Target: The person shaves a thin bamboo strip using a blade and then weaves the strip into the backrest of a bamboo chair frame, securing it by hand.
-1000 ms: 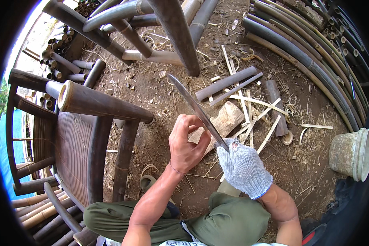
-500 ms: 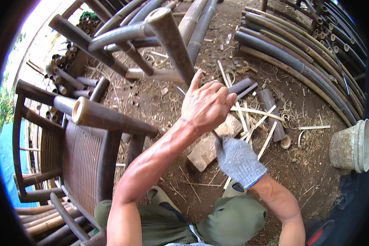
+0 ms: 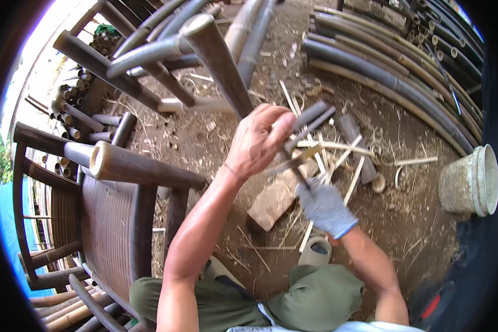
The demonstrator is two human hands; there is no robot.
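Right hand: the gloved hand [image 3: 327, 210] is closed around the knife [image 3: 297, 170] at its lower end.
Left hand: the bare hand [image 3: 254, 141] has curled fingers beside the blade; cannot tell whether it grips anything.
Knife: slants up-left from the glove, above the pale block [image 3: 270, 206]; upper end hidden.
Crossing piece: a blurred tan strip [image 3: 309, 153] crosses the blade.
Ground: pale slivers [image 3: 354, 181] lie right of the block.
Right side: bucket [image 3: 459, 185], tilted.

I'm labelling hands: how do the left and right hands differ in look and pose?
The left hand is bare; the right hand wears a gray knit glove. The left hand lies farther forward, while the right hand, nearer the body, grips the knife. Both forearms are bare.
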